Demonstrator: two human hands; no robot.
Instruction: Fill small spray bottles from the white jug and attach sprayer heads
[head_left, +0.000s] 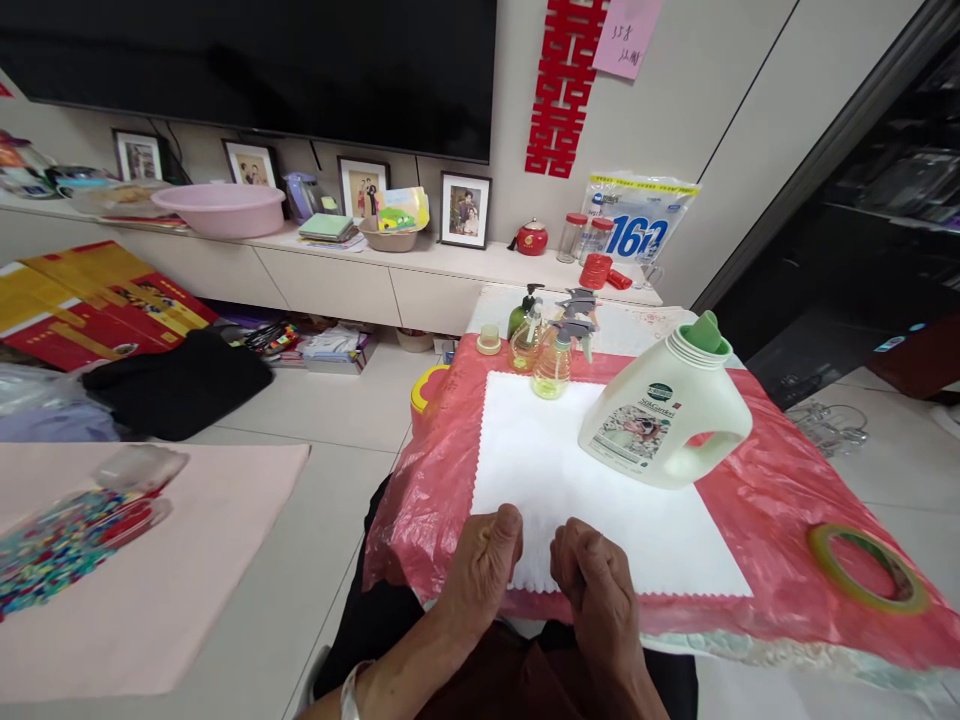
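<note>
The left hand [484, 562] and the right hand [598, 582] hang side by side, apart, as loose fists over the near edge of the worktop [626, 335]. Red plastic sheeting [424, 500] covers most of it, under a white zigzag-edged mat [525, 460]. A pale green jug [637, 425] stands on the mat's right half; spray bottles [553, 372] and a small cap [489, 342] stand towards the far left corner. A tape roll [823, 552] lies by the near right corner.

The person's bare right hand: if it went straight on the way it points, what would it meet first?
Probably the nearer clear, rounded spray bottle with yellow-green liquid. The right hand points towards it across the white, scallop-edged sheet. Depth is unclear, so a low path might brush the sheet first.
</note>
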